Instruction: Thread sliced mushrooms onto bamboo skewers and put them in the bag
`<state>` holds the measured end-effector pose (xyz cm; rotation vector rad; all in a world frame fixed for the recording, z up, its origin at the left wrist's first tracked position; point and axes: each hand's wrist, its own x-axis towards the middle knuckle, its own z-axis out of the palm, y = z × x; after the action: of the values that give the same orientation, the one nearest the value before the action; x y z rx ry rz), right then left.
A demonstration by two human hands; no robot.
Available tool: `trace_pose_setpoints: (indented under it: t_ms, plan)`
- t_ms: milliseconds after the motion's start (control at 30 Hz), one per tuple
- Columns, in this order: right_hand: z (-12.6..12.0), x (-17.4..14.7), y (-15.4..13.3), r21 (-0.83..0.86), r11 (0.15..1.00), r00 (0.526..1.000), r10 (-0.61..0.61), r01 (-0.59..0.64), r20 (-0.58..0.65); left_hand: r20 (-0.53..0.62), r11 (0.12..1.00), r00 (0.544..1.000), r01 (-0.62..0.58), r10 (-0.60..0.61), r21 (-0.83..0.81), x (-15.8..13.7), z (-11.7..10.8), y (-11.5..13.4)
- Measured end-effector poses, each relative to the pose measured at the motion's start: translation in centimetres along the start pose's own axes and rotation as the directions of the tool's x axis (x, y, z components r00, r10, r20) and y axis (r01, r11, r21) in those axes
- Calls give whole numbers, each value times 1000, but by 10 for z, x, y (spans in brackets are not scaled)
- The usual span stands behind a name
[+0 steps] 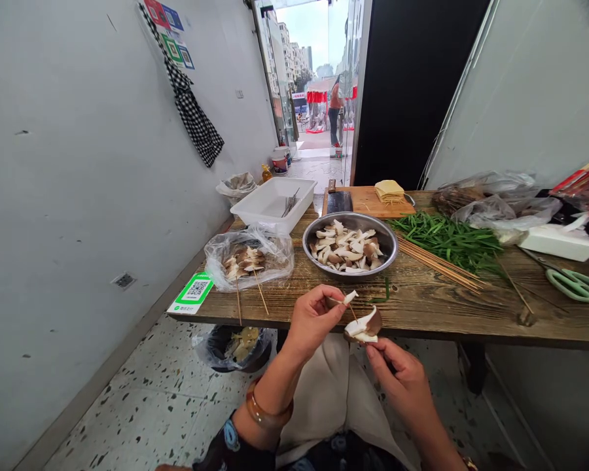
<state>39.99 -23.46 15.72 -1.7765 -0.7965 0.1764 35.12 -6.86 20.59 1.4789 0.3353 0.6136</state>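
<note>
My left hand (317,320) pinches a small mushroom slice (349,298) just past the table's front edge. Lower and to the right, my right hand (397,373) is closed at the lower end of a skewered bunch of mushroom slices (366,327). A thin wooden skewer (354,314) sticks up from that bunch toward the slice in my left hand; whether its tip has pierced the slice I cannot tell. The skewer's lower end is hidden by my right fingers. Beyond both hands stands a steel bowl (395,252) of cut mushrooms (346,247).
Left on the wooden table (471,320) lies a plastic bag (279,258) with mushroom skewers, near a white tub (275,212). A cleaver (339,201) rests on a cutting board (360,199). Rightward are bare skewers (442,265), green leaves (446,239) and scissors (576,286). A bin (260,356) stands below.
</note>
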Motion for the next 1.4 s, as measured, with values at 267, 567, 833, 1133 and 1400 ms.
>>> trace_pose_setpoints:
  t_ms: [267,567,833,1133,1400]
  plan:
    - [-4,0,1,35,997,998,63,-63,-10,205,988,971,136,-119,-71,-7,7,4]
    - [-10,-2,14,101,987,990,132,-127,-52,20,863,980,-184,198,471,75,-6,22]
    - [-14,-1,15,156,976,986,161,-152,-47,282,264,959,-273,6,925,147,2,8]
    - [-14,0,18,197,968,986,166,-157,-31,350,266,936,-326,-45,907,162,6,-2]
    - [-18,-3,18,154,978,988,150,-143,-40,373,524,927,-300,-37,797,158,1,6]
